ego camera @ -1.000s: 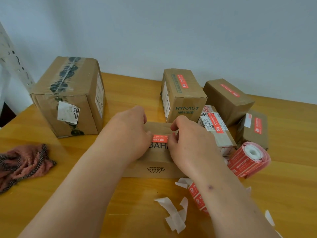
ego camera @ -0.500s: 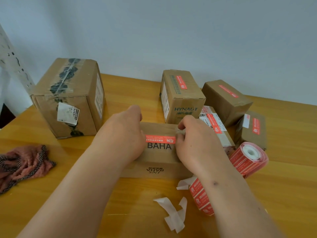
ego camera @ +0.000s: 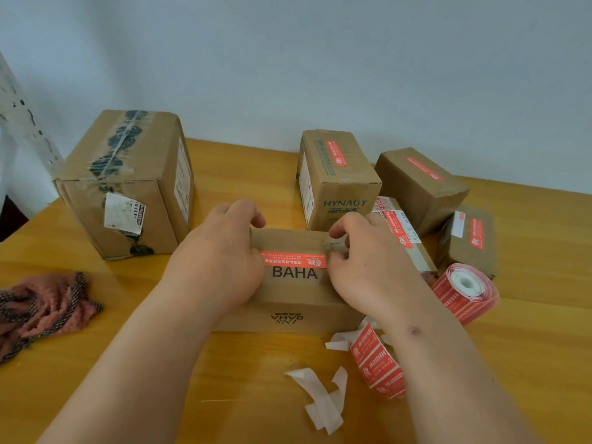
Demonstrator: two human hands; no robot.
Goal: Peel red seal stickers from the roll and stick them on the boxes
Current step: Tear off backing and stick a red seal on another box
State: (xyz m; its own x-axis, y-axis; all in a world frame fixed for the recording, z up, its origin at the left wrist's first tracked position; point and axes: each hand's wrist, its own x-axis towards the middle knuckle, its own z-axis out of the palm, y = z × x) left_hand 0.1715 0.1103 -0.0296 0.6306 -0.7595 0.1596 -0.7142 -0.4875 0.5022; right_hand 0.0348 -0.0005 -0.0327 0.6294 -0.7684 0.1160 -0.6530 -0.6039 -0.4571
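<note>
Wooden table | red sticker flat on BAHA box | ends perhaps finger-covered

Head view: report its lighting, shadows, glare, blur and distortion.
Head view: soft, even light; faint shadows under the forearms on the table; no hard glare. Wide-angle bending shows at the edges, where the table's far rim tilts. Print on the red sticker on the BAHA box is soft, and both the left hand and right hand look slightly smeared.
</note>
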